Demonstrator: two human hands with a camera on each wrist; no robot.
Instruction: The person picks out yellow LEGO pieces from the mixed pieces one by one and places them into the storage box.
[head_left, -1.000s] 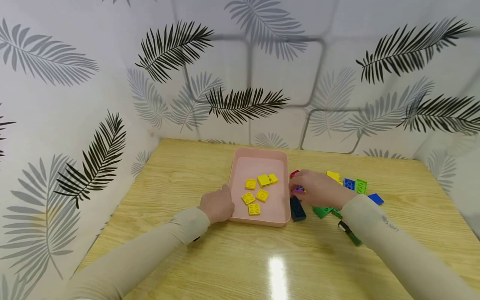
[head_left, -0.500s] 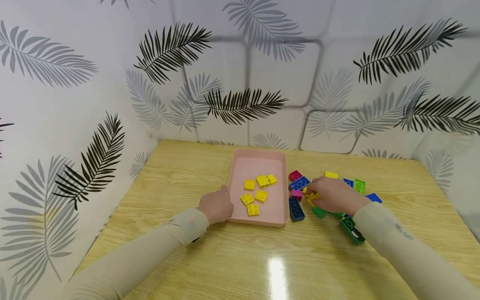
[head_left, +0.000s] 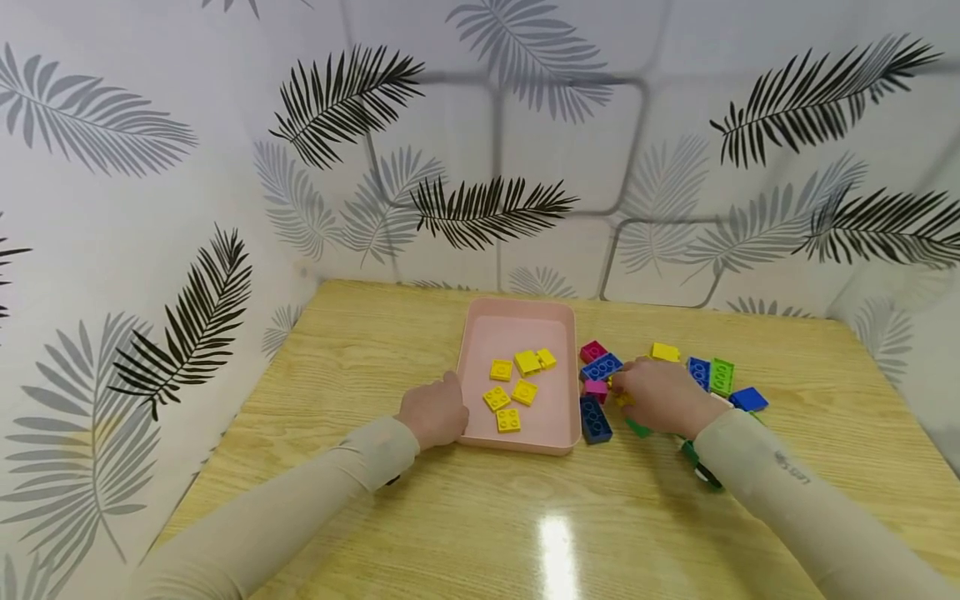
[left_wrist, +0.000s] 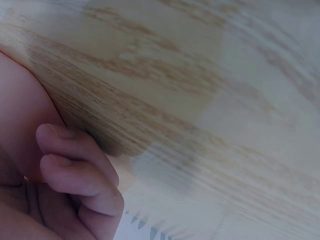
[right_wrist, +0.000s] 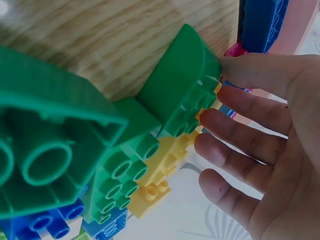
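Note:
At the left edge of the pink tray (head_left: 519, 305), my left hand (head_left: 433, 410) holds the rim. In the left wrist view its fingers (left_wrist: 82, 177) curl beside the tray wall (left_wrist: 22, 107). My right hand (head_left: 670, 396) is low over the loose toy bricks right of the tray. The right wrist view shows its fingers (right_wrist: 240, 132) mostly straight, thumb and index tips apart beside a green curved brick (right_wrist: 182, 75) and bits of yellow. A yellow brick (head_left: 624, 400) is partly covered by those fingertips. Several yellow bricks, among them a square one (head_left: 508, 420), lie inside the tray.
Beside the tray's right wall lie a dark blue brick (head_left: 596, 419), a blue brick (head_left: 602, 367), a magenta brick (head_left: 596, 390) and a red brick (head_left: 593, 352). Farther right are a yellow brick (head_left: 664, 352), a light green brick (head_left: 722, 377) and a blue piece (head_left: 748, 399).
My right hand has moved right, away from the tray's edge, uncovering the red, blue and magenta bricks, and is now over the yellow and green ones. My left hand stays at the tray.

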